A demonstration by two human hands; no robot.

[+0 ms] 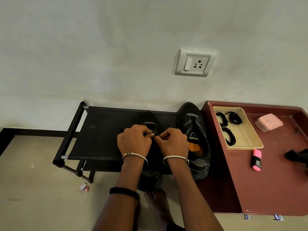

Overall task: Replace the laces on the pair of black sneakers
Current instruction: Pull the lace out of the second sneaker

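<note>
Left hand: the left hand [133, 140] has its fingers curled in, pinching a bit of black lace [155, 135] with thumb and fingertips, right over the shoe's eyelet area.
Right hand: the right hand [173, 142] does the same from the other side. Fingers are bunched tight on that lace, and the two hands almost touch at the fingertips.
Lace: it's tiny and black on black, so I can't tell which eyelet it's at.
First sneaker: the first sneaker [149, 119] sits on the black fabric shoe rack [100, 130], toe toward the wall, mostly hidden under the hands and wrists.
Second sneaker: the second sneaker [193, 130] is just beside it on the right, toe to the wall too — black with grey panels and an orange insole showing.
Spare laces: the spare laces [233, 118] are coiled black bundles in a beige tray [248, 137] on the maroon cabinet top [275, 180], right of the rack.
Other stuff on the cabinet: a pink highlighter [256, 160] lies just in front of the tray, a pink box [268, 124] to the tray's right.
Wrists: silver bangles [135, 155] on both, plus a black band [124, 192] on the left forearm.
Floor: a bare foot [158, 202] below the rack, a crumpled wrapper [84, 187] off to the left.
Wall: a white wall socket [194, 63] up above the shoes.
</note>
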